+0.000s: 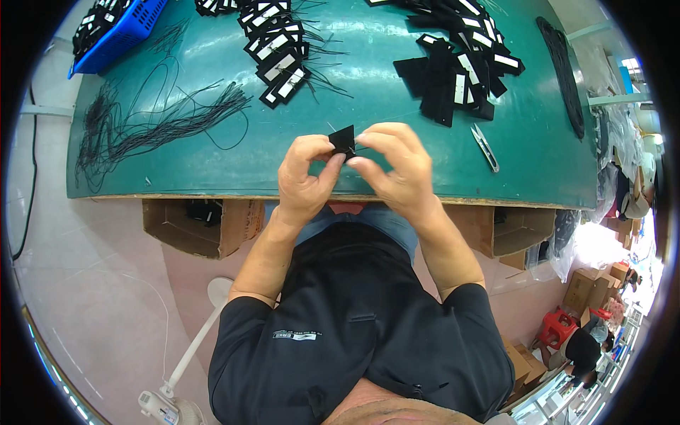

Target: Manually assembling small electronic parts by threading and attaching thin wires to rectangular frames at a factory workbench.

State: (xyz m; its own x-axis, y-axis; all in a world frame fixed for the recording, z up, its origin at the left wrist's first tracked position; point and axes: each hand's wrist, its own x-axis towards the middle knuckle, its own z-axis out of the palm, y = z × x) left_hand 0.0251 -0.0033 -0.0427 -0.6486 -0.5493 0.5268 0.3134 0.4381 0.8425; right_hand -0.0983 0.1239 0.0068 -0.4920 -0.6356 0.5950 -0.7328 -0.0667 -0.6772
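Observation:
Above the near edge of the table, a small black flat piece (343,137), fabric or card, is held between my hands. My left hand (306,176) pinches its left and lower side with thumb and index finger. On the other side, my right hand (398,168) has its thumb and index fingertips at the piece's right edge. A thin strand sticks out near the fingertips; the exact grip there is too small to make out. To the right of my hands lies a pair of thread snips (485,147) with pale handles.
Black tags with white labels and strings (282,60) lie in a row beyond my hands. More black tags (464,71) are piled at far right. Loose black cords (163,127) spread at left; a cord bundle (559,74) is at right. A blue basket (131,35) and cardboard boxes (237,227) flank the table.

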